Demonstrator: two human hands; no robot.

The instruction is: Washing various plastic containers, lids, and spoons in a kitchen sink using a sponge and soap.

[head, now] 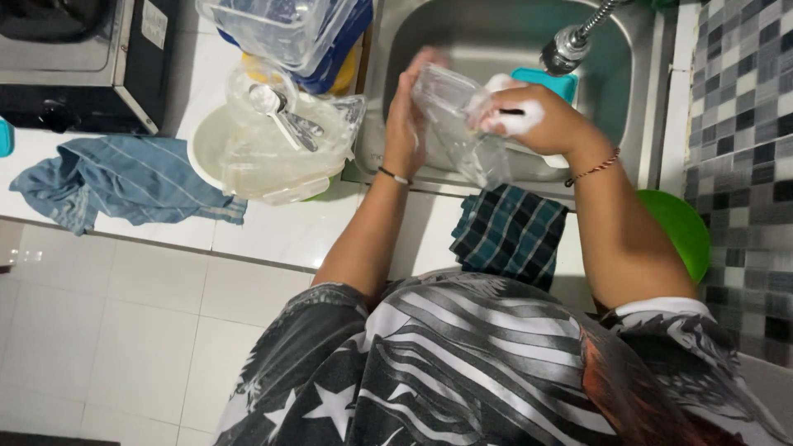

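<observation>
Over the sink [396, 49], my left hand [405, 124] clasps the clear container [454, 124] to steady it while my soapy right hand [537, 120] grips its other side, scrubbing.

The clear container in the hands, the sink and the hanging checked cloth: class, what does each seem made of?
Clear container: likely transparent plastic; the left hand shows through it.
Sink: probably brushed steel, grey with a dull sheen.
Checked cloth: woven fabric, soft folds.

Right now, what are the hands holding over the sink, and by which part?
A clear plastic container. The left hand presses flat against its side; the soapy right hand grips the opposite edge, with what looks like a sponge.
</observation>
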